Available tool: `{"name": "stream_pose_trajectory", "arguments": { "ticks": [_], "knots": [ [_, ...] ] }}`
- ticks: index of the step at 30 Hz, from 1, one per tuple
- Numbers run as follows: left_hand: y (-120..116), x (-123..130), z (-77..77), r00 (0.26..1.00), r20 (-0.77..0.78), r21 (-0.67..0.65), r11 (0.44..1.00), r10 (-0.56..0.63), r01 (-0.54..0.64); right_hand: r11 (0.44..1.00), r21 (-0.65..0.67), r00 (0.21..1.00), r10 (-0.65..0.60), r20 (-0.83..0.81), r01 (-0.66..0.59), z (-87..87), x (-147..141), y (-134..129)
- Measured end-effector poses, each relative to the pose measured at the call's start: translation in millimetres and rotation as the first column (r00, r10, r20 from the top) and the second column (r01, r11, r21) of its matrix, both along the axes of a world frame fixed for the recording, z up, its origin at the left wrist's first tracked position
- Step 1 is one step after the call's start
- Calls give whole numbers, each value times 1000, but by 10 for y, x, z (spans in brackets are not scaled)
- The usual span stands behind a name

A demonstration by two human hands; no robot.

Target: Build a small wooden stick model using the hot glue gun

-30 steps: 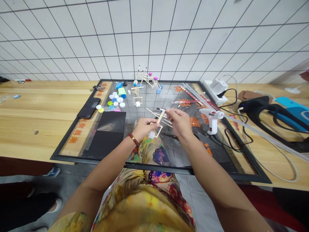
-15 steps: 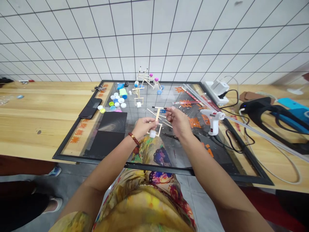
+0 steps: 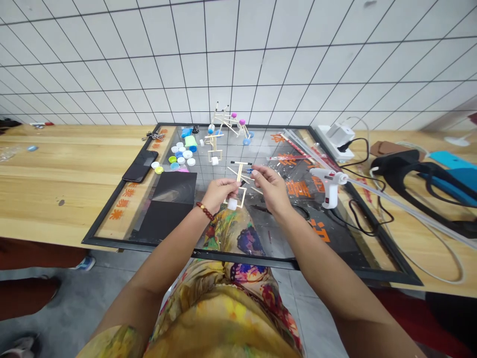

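Observation:
My left hand (image 3: 220, 193) pinches a small model (image 3: 239, 172) made of pale matchsticks. A crossbar with black ends (image 3: 241, 163) tops the model, and a square stick frame with a white bottle cap (image 3: 232, 204) hangs at its lower end. Close by the crossbar's right end, my right hand (image 3: 271, 186) has its thumb and fingers drawn together; what they hold, if anything, is hidden. Loose matchsticks (image 3: 256, 190) and a small blue item (image 3: 249, 170) lie behind the hands. A similar stick model (image 3: 214, 149) with a white cap stands farther back.
Several coloured bottle caps (image 3: 181, 154) lie left of centre, near a phone (image 3: 140, 166) and black sheets (image 3: 167, 209). To the right stands a white glue gun (image 3: 330, 185) with its cable, beside glue sticks (image 3: 301, 144) and a power strip (image 3: 331, 141). More stick models (image 3: 229, 122) stand by the wall.
My left hand has shifted slightly left with the stick model, which has turned a little. My right hand has lowered slightly, and the crossbar's right black end now shows beside its fingers.

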State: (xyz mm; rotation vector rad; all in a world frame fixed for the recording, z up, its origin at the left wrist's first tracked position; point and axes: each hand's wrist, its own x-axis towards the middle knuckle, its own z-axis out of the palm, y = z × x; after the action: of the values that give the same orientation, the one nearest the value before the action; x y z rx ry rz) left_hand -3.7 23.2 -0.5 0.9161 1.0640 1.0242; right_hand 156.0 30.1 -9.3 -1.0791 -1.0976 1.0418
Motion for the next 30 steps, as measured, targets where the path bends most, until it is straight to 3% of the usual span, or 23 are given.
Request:
{"name": "stream_pose_trajectory", "arguments": {
  "ticks": [15,23,30],
  "knots": [
    [-61,45,11,989,-91,4,993,-118,119,996,87,999,-15,-37,18,49,19,-21],
    [-71,65,25,988,-101,-4,993,-116,116,997,71,1000,-16,22,15,49,46,-15],
    [-72,63,35,996,-68,-10,998,-63,63,998,59,993,-15,-116,22,61,122,25]
  ]
}}
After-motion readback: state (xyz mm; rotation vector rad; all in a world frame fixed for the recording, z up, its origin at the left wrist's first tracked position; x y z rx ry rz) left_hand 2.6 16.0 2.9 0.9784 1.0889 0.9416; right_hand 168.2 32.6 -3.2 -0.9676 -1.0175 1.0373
